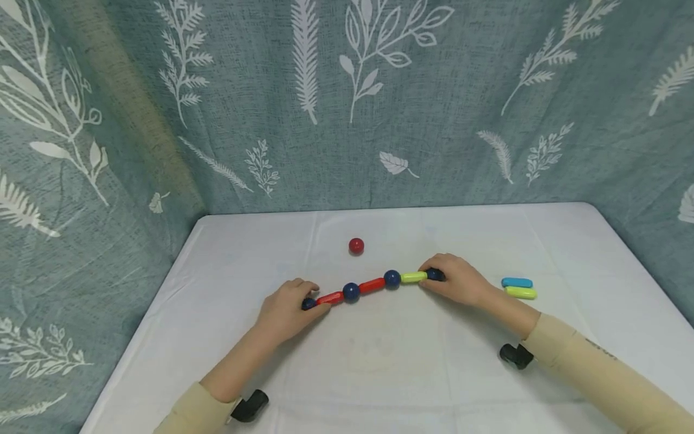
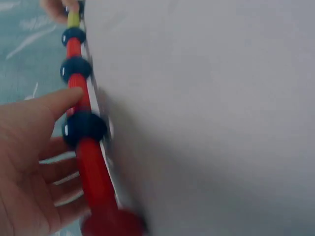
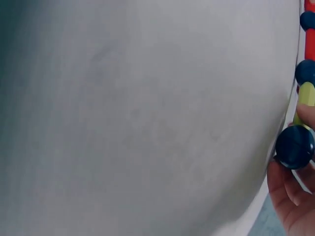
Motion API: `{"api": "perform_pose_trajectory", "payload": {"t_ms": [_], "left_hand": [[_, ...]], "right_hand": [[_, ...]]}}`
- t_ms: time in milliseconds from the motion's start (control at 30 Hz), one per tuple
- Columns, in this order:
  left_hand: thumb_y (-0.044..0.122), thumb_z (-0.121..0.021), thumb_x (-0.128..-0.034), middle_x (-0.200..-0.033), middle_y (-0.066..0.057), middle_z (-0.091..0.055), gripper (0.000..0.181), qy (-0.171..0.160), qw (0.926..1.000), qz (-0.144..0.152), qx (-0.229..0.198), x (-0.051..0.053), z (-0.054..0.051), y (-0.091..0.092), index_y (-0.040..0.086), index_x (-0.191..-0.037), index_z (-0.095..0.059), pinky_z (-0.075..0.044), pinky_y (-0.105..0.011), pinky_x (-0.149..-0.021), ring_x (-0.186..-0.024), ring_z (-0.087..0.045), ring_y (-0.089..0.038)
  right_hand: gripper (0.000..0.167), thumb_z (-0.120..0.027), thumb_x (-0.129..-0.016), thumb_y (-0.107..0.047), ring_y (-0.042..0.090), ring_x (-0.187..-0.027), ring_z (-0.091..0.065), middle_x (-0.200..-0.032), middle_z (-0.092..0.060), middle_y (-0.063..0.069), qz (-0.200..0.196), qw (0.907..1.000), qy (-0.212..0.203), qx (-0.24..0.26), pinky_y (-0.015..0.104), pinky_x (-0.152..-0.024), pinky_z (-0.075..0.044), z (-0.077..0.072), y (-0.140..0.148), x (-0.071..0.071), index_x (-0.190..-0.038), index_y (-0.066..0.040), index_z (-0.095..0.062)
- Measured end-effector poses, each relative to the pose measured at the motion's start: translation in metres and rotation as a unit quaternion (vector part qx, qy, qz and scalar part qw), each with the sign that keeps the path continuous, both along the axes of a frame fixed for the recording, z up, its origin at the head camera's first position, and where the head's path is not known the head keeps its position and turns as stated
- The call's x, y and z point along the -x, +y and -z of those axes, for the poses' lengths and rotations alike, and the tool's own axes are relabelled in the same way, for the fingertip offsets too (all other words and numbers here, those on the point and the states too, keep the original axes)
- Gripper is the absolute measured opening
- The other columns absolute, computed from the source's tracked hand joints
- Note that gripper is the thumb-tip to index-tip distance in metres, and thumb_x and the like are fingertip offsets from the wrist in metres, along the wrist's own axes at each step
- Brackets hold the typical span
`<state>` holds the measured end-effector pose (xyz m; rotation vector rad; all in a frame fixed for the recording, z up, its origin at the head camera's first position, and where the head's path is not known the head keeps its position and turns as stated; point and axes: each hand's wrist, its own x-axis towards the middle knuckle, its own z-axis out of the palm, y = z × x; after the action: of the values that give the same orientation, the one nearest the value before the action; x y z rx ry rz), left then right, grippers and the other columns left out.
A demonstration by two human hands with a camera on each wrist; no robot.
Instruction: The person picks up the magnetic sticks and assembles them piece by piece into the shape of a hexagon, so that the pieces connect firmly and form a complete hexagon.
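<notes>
A chain of rods and balls [image 1: 372,285] stretches between my two hands over the white table. From the right it runs blue ball [image 3: 295,146], yellow-green rod [image 1: 414,277], blue ball [image 1: 392,279], red rod [image 1: 372,286], blue ball [image 1: 351,292], red rod [image 1: 329,298], blue ball [image 2: 83,129]. The left wrist view also shows a further red rod [image 2: 96,172] and a red ball [image 2: 113,224] at its left end. My left hand [image 1: 285,310] grips the chain beside the leftmost blue ball, thumb on the red rod. My right hand [image 1: 458,279] pinches the yellow-green rod by the end ball.
Behind the chain, a loose red ball [image 1: 356,246] lies on the white tablecloth [image 1: 379,374]. To the right of my right hand, a blue rod [image 1: 517,282] and another yellow-green rod [image 1: 520,293] lie side by side. A patterned curtain [image 1: 260,90] hangs behind the table.
</notes>
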<state>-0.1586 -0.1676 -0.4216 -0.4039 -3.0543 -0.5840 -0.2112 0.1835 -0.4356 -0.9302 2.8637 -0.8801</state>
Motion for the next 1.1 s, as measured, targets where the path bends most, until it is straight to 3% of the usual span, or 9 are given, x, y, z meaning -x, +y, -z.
{"api": "perform_pose_trajectory", "payload": {"t_ms": [233,467,667,767,833,933,967,1033,1100], "left_hand": [[0.038,-0.072,-0.0869,-0.056,0.001,-0.043,0.033,0.016,0.9985,-0.043,0.031,-0.009,-0.005,-0.02,0.008,-0.076,-0.065,-0.031,-0.027,-0.044,-0.051,-0.042,-0.014],[0.03,-0.072,-0.0883,-0.054,0.001,-0.048,0.029,-0.063,0.9897,-0.084,-0.097,-0.012,-0.003,-0.012,0.008,-0.071,-0.062,-0.034,-0.025,-0.044,-0.049,-0.044,-0.013],[0.026,-0.071,-0.0894,-0.059,0.001,-0.054,0.024,-0.104,0.9748,-0.068,-0.185,-0.019,0.004,-0.006,0.006,-0.079,-0.065,-0.04,-0.022,-0.047,-0.052,-0.05,-0.012],[0.025,-0.071,-0.0902,-0.064,0.002,-0.058,0.022,-0.127,0.9675,-0.033,-0.216,-0.025,0.006,-0.002,0.004,-0.086,-0.067,-0.047,-0.023,-0.05,-0.052,-0.055,-0.011],[0.024,-0.072,-0.089,-0.064,0.004,-0.058,0.019,-0.12,0.9704,0.0,-0.21,-0.028,0.005,0.001,0.006,-0.086,-0.067,-0.046,-0.022,-0.05,-0.052,-0.055,-0.009],[0.023,-0.075,-0.0855,-0.073,0.008,-0.057,0.013,-0.039,0.9854,0.083,-0.144,-0.03,0.003,0.002,0.013,-0.088,-0.067,-0.045,-0.021,-0.053,-0.063,-0.052,-0.007],[0.023,-0.075,-0.0844,-0.078,0.008,-0.059,0.012,-0.011,0.9854,0.123,-0.117,-0.03,0.001,0.002,0.015,-0.09,-0.067,-0.047,-0.022,-0.058,-0.07,-0.053,-0.007],[0.02,-0.074,-0.0824,-0.094,0.006,-0.063,0.017,0.027,0.975,0.212,-0.061,-0.029,-0.002,0.0,0.016,-0.098,-0.069,-0.052,-0.026,-0.074,-0.088,-0.056,-0.01],[0.018,-0.072,-0.081,-0.11,0.005,-0.063,0.027,0.04,0.9527,0.301,-0.018,-0.028,-0.004,-0.001,0.016,-0.108,-0.07,-0.05,-0.031,-0.09,-0.105,-0.055,-0.013]], "right_hand": [[0.02,-0.073,-0.088,-0.021,0.019,-0.091,-0.061,-0.099,-0.067,0.002,0.018,0.9998,0.003,-0.003,0.038,-0.079,-0.05,-0.001,-0.001,-0.001,-0.104,-0.009,-0.071],[0.019,-0.073,-0.088,-0.022,0.018,-0.087,-0.061,-0.094,-0.067,0.001,0.042,0.9991,-0.002,-0.007,0.038,-0.076,-0.05,-0.001,-0.003,-0.005,-0.1,-0.008,-0.071],[0.018,-0.074,-0.087,-0.02,0.018,-0.085,-0.061,-0.092,-0.067,0.002,0.045,0.9989,0.009,0.0,0.039,-0.075,-0.05,-0.001,-0.003,-0.007,-0.099,-0.007,-0.071],[0.018,-0.074,-0.088,-0.02,0.017,-0.084,-0.061,-0.093,-0.067,0.003,0.044,0.999,0.006,-0.002,0.038,-0.075,-0.05,-0.001,-0.004,-0.007,-0.099,-0.007,-0.071],[0.019,-0.073,-0.088,-0.02,0.018,-0.086,-0.061,-0.094,-0.067,0.003,0.042,0.9991,0.0,-0.002,0.039,-0.076,-0.05,-0.001,-0.004,-0.007,-0.101,-0.006,-0.071],[0.022,-0.073,-0.088,-0.021,0.017,-0.086,-0.061,-0.097,-0.066,0.004,0.046,0.9988,-0.015,0.003,0.038,-0.076,-0.05,-0.002,-0.003,-0.007,-0.104,-0.006,-0.07],[0.022,-0.073,-0.088,-0.021,0.016,-0.085,-0.06,-0.097,-0.066,0.004,0.047,0.9987,-0.02,0.005,0.037,-0.075,-0.05,-0.003,-0.003,-0.006,-0.105,-0.006,-0.07],[0.021,-0.073,-0.088,-0.02,0.014,-0.081,-0.058,-0.095,-0.066,0.002,0.049,0.9985,-0.023,0.01,0.034,-0.071,-0.049,-0.004,-0.002,-0.005,-0.104,-0.006,-0.07],[0.019,-0.073,-0.088,-0.02,0.012,-0.076,-0.056,-0.092,-0.065,0.001,0.049,0.9985,-0.022,0.014,0.032,-0.068,-0.048,-0.005,-0.002,-0.004,-0.102,-0.007,-0.071]]}}
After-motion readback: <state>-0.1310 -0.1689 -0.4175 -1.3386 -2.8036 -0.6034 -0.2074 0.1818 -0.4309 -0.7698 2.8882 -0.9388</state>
